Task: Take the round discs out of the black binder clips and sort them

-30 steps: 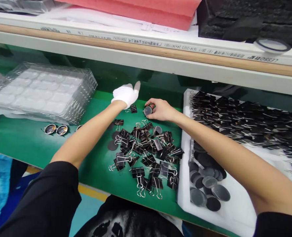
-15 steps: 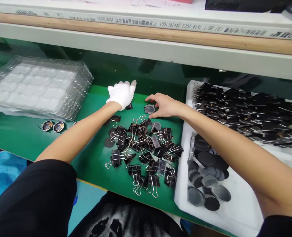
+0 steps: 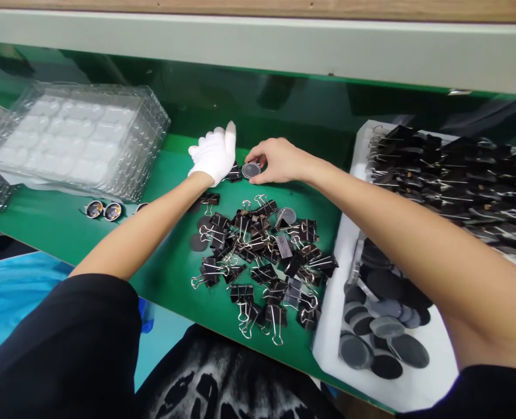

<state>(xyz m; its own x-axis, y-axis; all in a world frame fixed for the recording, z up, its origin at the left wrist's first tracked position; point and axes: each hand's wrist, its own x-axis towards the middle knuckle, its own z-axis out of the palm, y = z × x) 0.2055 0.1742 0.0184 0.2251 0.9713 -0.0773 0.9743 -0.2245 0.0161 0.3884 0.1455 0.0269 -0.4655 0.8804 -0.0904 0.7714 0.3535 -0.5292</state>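
Note:
My left hand (image 3: 213, 152), in a white glove, is closed with its thumb stretched along the far side. Whatever lies inside its curled fingers is hidden. A black binder clip (image 3: 234, 172) shows just at its right edge. Bare, my right hand (image 3: 279, 160) pinches a round grey lens (image 3: 251, 170) with a pale rim between thumb and fingers, close to that clip. Nearer to me spreads a pile of black binder clips (image 3: 258, 244) with silver wire handles. Grey discs lie among them, including a pale disc (image 3: 286, 216) and a dark disc (image 3: 198, 242).
Stacked clear plastic trays (image 3: 70, 137) stand at the left. Round-lensed glasses (image 3: 104, 210) lie before them. On the right, a white foam tray (image 3: 328, 349) carries rows of clips (image 3: 450, 174) and loose dark discs (image 3: 387, 366). A shelf edge (image 3: 258, 43) crosses the back.
My right hand has moved left and away from me with the lens, nearer to my gloved left hand. The camera view has tilted down and shifted slightly.

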